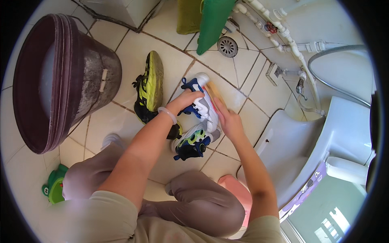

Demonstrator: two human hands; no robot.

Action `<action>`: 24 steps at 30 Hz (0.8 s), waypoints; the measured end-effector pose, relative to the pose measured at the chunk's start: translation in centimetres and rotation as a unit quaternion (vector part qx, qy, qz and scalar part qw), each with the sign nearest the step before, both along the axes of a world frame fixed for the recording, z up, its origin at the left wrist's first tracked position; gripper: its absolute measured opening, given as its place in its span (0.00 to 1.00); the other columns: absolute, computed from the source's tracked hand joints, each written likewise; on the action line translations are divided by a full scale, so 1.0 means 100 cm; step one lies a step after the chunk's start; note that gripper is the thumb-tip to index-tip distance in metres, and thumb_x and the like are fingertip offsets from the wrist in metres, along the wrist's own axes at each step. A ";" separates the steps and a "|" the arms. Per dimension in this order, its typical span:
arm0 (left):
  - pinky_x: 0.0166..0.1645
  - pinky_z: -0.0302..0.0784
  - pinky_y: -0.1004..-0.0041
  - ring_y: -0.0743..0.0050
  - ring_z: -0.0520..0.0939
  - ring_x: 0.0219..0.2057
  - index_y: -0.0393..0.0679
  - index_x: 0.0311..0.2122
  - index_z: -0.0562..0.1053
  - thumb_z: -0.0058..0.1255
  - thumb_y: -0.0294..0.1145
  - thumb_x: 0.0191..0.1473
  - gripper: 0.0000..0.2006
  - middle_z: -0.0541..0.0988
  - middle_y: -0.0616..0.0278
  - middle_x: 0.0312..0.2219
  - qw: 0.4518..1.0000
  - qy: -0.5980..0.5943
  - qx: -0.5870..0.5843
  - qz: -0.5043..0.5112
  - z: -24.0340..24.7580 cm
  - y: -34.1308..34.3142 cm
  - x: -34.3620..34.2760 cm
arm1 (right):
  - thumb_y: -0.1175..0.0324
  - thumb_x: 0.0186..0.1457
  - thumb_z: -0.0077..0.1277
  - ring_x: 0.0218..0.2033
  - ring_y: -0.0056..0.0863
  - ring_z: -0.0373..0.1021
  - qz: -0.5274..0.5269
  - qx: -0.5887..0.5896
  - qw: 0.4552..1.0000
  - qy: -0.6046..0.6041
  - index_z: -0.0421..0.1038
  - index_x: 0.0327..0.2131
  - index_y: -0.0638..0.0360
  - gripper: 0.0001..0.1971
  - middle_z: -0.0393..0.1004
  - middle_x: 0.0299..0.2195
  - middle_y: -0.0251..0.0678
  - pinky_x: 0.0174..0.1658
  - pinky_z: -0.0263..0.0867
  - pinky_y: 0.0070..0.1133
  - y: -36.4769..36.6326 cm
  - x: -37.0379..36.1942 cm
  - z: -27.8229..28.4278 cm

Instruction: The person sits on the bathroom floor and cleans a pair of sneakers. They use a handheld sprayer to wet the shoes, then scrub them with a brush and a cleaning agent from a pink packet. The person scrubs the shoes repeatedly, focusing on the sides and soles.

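Note:
My left hand (185, 100) grips a white and blue sneaker (207, 108) near its opening, above the tiled floor. In my right hand (230, 121) is a wooden-backed brush (214, 92), laid along the right side of that sneaker; its bristles are mostly hidden. Just below the held sneaker sits another sneaker (193, 143) in navy, white and green. A black and yellow shoe (153, 83) lies on its side to the left of my left hand. Beside my left forearm shows part of another black and yellow piece of footwear (175, 131), partly covered.
A large dark red bucket (97, 77) stands at the left, with pale liquid inside. A floor drain (227, 46) and a green board-like object (212, 24) are at the back. White pipes (298, 52) and a white basin (283, 137) line the right. A pink object (237, 189) is beside my knee.

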State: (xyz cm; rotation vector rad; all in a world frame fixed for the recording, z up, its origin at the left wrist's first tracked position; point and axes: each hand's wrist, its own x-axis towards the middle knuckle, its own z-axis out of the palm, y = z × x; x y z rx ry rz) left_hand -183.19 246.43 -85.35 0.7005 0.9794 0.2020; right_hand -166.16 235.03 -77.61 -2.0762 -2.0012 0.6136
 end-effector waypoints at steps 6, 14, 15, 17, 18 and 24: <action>0.30 0.72 0.75 0.74 0.77 0.26 0.30 0.33 0.72 0.53 0.39 0.41 0.19 0.76 0.58 0.27 0.998 0.047 0.038 -0.030 0.004 0.007 0.007 | 0.63 0.54 0.45 0.20 0.45 0.68 -0.033 0.033 0.997 0.058 0.58 0.54 0.35 0.23 0.68 0.17 0.48 0.25 0.65 0.34 0.078 -0.005 -0.026; 0.33 0.72 0.76 0.74 0.77 0.27 0.31 0.34 0.71 0.53 0.40 0.43 0.20 0.76 0.58 0.28 1.000 -0.017 -0.011 0.016 -0.006 0.002 0.001 | 0.65 0.53 0.46 0.22 0.45 0.69 -0.026 -0.019 0.997 0.071 0.56 0.54 0.29 0.25 0.71 0.22 0.48 0.26 0.66 0.34 -0.017 0.009 -0.004; 0.33 0.72 0.76 0.74 0.77 0.27 0.31 0.34 0.71 0.53 0.40 0.43 0.20 0.76 0.57 0.28 1.000 -0.015 0.013 0.011 -0.005 0.002 0.008 | 0.65 0.53 0.46 0.22 0.46 0.69 -0.017 -0.022 0.999 0.037 0.57 0.54 0.30 0.24 0.71 0.22 0.47 0.25 0.65 0.34 0.005 0.004 -0.007; 0.32 0.72 0.77 0.75 0.76 0.27 0.29 0.34 0.71 0.53 0.41 0.44 0.21 0.76 0.57 0.29 0.998 0.001 0.059 0.010 -0.009 -0.002 0.017 | 0.64 0.54 0.44 0.21 0.46 0.69 -0.021 -0.003 0.999 0.025 0.58 0.53 0.32 0.22 0.70 0.20 0.48 0.25 0.65 0.34 0.058 -0.014 -0.011; 0.31 0.71 0.77 0.77 0.76 0.27 0.31 0.33 0.72 0.51 0.41 0.45 0.19 0.76 0.59 0.28 0.999 0.015 0.041 0.017 -0.009 -0.003 0.015 | 0.63 0.54 0.43 0.21 0.46 0.69 -0.013 -0.011 1.000 0.024 0.58 0.53 0.32 0.22 0.70 0.19 0.48 0.24 0.65 0.34 0.070 -0.024 -0.011; 0.34 0.72 0.73 0.69 0.77 0.28 0.37 0.32 0.72 0.50 0.37 0.44 0.14 0.76 0.61 0.27 0.948 -0.167 -0.190 0.195 -0.022 -0.007 0.013 | 0.61 0.54 0.44 0.19 0.45 0.69 0.005 -0.062 0.997 -0.034 0.58 0.54 0.33 0.22 0.68 0.16 0.48 0.23 0.65 0.33 0.015 -0.014 0.023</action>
